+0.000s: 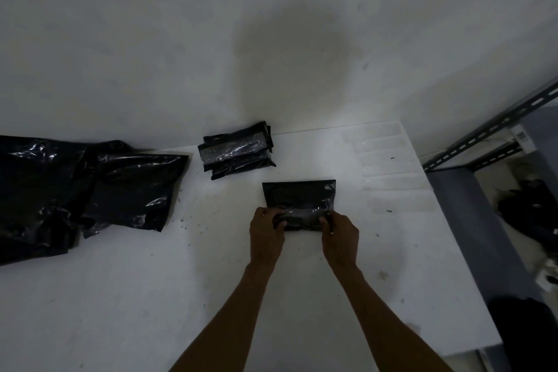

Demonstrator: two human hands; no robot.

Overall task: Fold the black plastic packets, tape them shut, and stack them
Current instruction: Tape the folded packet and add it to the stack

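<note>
Here, the left grip (267, 229) and the right grip (339, 235) are each pinching the near edge of 1 black packet (299, 195), fingers curled round it, as it is lying on the white surface (181, 296). The stack of taped packets (237, 149) is sitting beyond it, apart, and loose black plastic (90, 190) is lying at the far left.

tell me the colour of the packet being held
Black, with a glossy sheen. The packet shows best in the head view.
</note>
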